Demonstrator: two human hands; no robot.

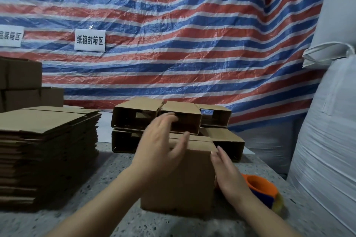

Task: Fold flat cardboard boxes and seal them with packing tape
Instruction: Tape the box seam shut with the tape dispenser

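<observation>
- Two bare hands are reached forward over a folded cardboard box (pixel 179 183) that stands on the speckled desk (pixel 107 175).
- The left hand (pixel 161 148) is held over the box's top near its left edge, with fingers spread and relaxed; nothing is gripped, and contact with the cardboard cannot be told because of blur.
- The right hand (pixel 229 175) is laid flat against the box's right side with straight fingers pointing up; its grip is open and nothing is held.
- The box's top flaps are folded down, with a seam visible between them.
- One orange and blue tape dispenser (pixel 262 190) lies on the desk just to the right of the box, partly hidden by the right wrist.
- Five open-ended boxes (pixel 134 117) are seen stacked behind in two layers; their dark insides appear empty.
- One tall stack of flat cardboard sheets (pixel 44 152) rests at the left of the desk.
- Two more cartons (pixel 21 84) are stacked behind it.
- Two paper signs (pixel 90 42) hang on the striped tarpaulin (pixel 192 44).
- One large white sack (pixel 327 140) stands at the right.
</observation>
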